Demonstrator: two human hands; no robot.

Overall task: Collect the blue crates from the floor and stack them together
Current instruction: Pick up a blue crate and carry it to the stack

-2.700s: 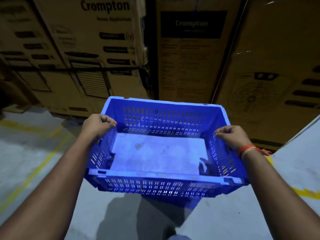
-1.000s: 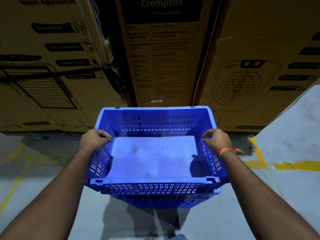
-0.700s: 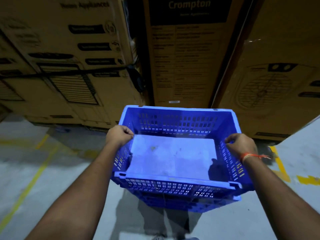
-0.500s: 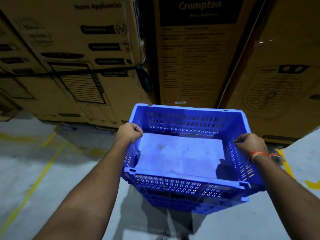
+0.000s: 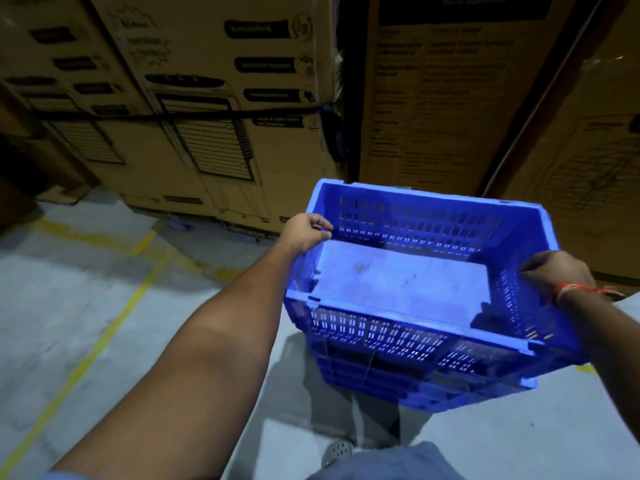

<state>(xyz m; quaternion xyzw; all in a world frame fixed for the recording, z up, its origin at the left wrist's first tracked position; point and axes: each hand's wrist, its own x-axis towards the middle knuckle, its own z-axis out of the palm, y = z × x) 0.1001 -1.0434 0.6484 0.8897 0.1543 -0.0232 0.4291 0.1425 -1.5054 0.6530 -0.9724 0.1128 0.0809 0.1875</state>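
A blue slotted crate point(image 5: 408, 278) hangs in the air at the right of the head view, carried level between both hands. Its pale floor is bare apart from a small stain. Under it shows the rim of a second blue crate point(image 5: 398, 386) nested below the first. My left hand point(image 5: 304, 232) grips the crate's left rim, fingers curled over the edge. On the right rim my right hand point(image 5: 554, 273) grips the same way, with an orange thread at the wrist.
Tall brown cardboard appliance boxes point(image 5: 214, 109) stand in a row close ahead, with a dark gap point(image 5: 343, 98) between two of them. Grey concrete floor point(image 5: 76, 299) with yellow painted lines point(image 5: 114, 317) spreads to the left. My shoe point(image 5: 337, 452) shows at the bottom.
The crates and both hands have shifted to the right of the view as my head turned left. More floor shows on the left. Both grips are unchanged.
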